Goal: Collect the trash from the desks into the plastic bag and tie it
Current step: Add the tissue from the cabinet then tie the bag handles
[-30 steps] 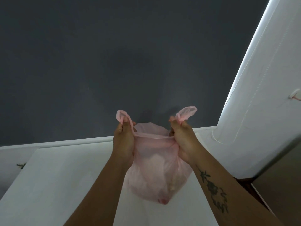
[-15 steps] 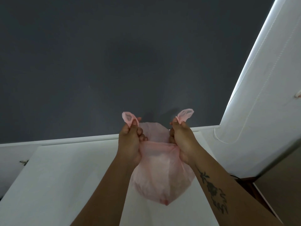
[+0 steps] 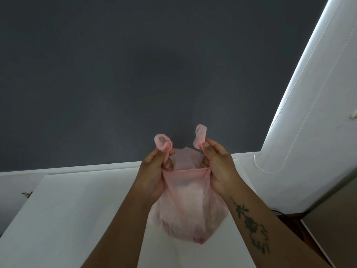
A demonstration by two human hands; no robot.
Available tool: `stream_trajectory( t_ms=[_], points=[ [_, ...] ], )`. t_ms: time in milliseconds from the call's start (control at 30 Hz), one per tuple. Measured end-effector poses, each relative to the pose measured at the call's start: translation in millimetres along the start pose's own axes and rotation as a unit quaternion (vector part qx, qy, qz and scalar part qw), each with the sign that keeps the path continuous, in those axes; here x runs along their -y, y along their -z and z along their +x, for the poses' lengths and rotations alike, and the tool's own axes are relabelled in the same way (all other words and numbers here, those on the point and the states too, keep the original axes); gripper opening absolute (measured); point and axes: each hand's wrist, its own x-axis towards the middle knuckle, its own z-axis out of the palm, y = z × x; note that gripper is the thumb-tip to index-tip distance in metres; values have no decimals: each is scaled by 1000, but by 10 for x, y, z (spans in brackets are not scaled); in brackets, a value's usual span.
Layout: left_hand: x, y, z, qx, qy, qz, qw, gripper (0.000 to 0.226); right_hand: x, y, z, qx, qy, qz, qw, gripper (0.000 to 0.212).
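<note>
A thin pink plastic bag (image 3: 186, 213) hangs over the white desk (image 3: 77, 219), bulging with something pale inside. My left hand (image 3: 153, 175) grips the bag's left handle, whose loop (image 3: 162, 142) sticks up above my fingers. My right hand (image 3: 219, 167) pinches the right handle, and its loop (image 3: 200, 138) stands up beside my thumb. The bag's mouth is gathered between the two hands, which are close together. What is inside the bag is too blurred to name.
A dark grey wall (image 3: 135, 74) rises behind the desk. To the right hangs a white roller blind (image 3: 318, 113) with a bead cord (image 3: 286, 151). A brown surface (image 3: 334, 229) lies at the lower right. A small dark fitting (image 3: 27, 193) shows at the desk's left.
Both hands have drawn closer together, narrowing the bag's mouth. The handle loops now stand more upright above the fingers.
</note>
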Motion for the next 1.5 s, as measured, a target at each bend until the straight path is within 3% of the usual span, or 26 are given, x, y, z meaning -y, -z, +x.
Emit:
stream_trajectory(
  t_ms=[133,267,433,600,700,800,967,1033,1167,1267,1367,1500],
  points=[
    [-31,14,10,44,11,65,997,38,-7,-23,36,-49,-3,-75,996,18],
    [-64,-48,11,73,22,137,988,23,0,-105,33,-6,31,-125,992,15],
    [-99,-87,64,81,22,151,985,44,-37,-146,43,39,66,-199,977,10],
    [-89,-79,117,49,45,129,989,34,-12,-132,17,121,56,-176,975,10],
    [-48,-84,123,27,31,146,988,27,16,-146,-33,157,14,-158,975,25],
    [-17,-115,107,31,11,159,987,30,2,-158,-47,119,55,-230,964,39],
    [-51,-149,68,30,-21,183,982,27,-19,-157,38,30,120,-209,970,26],
    [-67,-178,70,2,-84,258,962,23,-34,-178,90,-11,150,-220,964,25],
    [-49,-312,87,-83,-266,455,846,31,13,-211,262,-60,150,-317,935,28],
    [-18,-327,104,-111,-307,460,826,23,145,-187,365,22,113,-401,909,15],
    [-42,-286,159,-119,-315,459,822,33,267,-120,373,145,74,-420,893,8],
    [-51,-268,218,-103,-306,467,823,26,346,-9,364,293,-79,-367,879,17]
  ],
)
